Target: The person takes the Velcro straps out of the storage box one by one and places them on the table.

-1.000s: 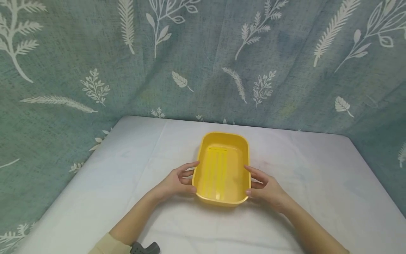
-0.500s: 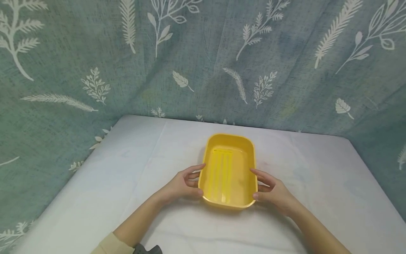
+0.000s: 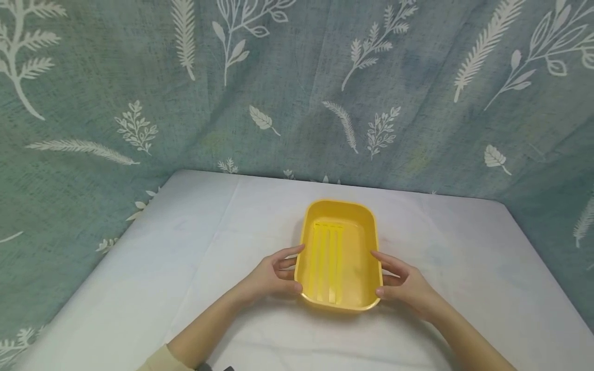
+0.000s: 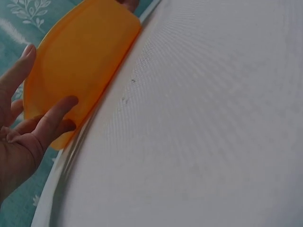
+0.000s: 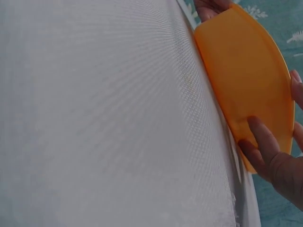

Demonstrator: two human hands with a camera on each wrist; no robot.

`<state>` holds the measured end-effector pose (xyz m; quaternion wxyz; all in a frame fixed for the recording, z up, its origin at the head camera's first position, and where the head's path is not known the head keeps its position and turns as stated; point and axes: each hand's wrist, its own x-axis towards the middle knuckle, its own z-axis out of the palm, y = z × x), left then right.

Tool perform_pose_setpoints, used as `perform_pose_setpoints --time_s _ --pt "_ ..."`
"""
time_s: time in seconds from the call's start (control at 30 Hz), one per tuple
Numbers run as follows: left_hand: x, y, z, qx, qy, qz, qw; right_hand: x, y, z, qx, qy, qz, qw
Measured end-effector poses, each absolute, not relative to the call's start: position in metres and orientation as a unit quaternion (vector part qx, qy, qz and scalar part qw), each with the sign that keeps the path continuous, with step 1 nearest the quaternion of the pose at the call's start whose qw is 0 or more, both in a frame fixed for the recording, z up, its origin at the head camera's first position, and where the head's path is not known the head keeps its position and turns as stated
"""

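A yellow rectangular plastic tray (image 3: 355, 265) with rounded corners and raised walls lies in the middle of the head view, nothing inside it. Brighter yellow stripes run along the left part of its floor. My left hand (image 3: 274, 275) grips its left side, index finger at the rim and thumb at the near corner. On the opposite side my right hand (image 3: 410, 288) holds it the same way. Both wrist views show the tray's outer wall (image 4: 80, 52) looking orange, with fingers spread against it low near the table. Some fingertips are hidden behind the tray in the head view.
The table bears a white cloth (image 3: 250, 216) with faint creases. Behind and beside it hangs a blue-green curtain (image 3: 287, 103) with white leaf prints. A beige sleeve (image 3: 164, 360) shows at the bottom left, beside a dark band.
The tray has shifted to the right and slightly closer to me. Both hands have moved along with it, keeping their hold.
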<state>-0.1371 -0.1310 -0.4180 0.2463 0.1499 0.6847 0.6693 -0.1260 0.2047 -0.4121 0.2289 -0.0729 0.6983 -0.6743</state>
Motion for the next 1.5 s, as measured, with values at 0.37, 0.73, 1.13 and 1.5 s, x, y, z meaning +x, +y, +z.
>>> perform_pose_setpoints --time_s 0.37,0.73,1.13,1.5 --pt "-0.132 -0.125 -0.42 0.143 0.682 0.676 0.24 -0.12 0.215 -0.411 -0.093 0.701 -0.671 0.223" --pt "-0.146 -0.129 -0.423 0.122 0.686 0.679 0.23 -0.123 0.216 -0.41 -0.115 0.746 -0.624 0.203" --pt "-0.168 -0.13 -0.429 0.147 0.625 0.711 0.288 -0.128 0.225 -0.404 -0.108 0.74 -0.632 0.203" --pt "-0.166 -0.129 -0.434 0.159 0.608 0.721 0.291 -0.136 0.233 -0.367 -0.096 0.801 -0.563 0.179"
